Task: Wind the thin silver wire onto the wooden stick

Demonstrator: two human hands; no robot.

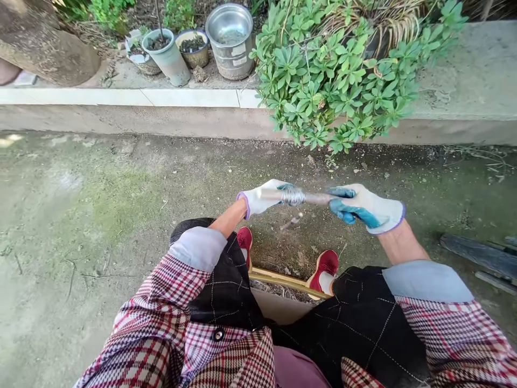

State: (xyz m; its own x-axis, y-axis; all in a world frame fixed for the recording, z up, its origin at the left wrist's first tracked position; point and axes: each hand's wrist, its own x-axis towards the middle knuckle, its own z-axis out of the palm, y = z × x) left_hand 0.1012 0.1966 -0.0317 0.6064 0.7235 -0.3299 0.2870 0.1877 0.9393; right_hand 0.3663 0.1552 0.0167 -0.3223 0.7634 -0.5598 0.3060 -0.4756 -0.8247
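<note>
Both my hands wear white work gloves with blue palms and hold a thin wooden stick (313, 198) level in front of my knees. My left hand (262, 198) is closed round its left end. My right hand (361, 209) is closed round its right end. Silvery wire (293, 196) is wound round the middle of the stick, between the two hands. A short loose piece (291, 221) hangs just under the stick. I am seated, with red shoes (323, 264) on the ground below.
A leafy green bush (335, 81) spills over a concrete ledge (464, 86) ahead. Several pots and a metal bucket (231, 39) stand at the back. A yellow bar (283, 280) crosses by my feet. Dark boards (480, 256) lie at the right.
</note>
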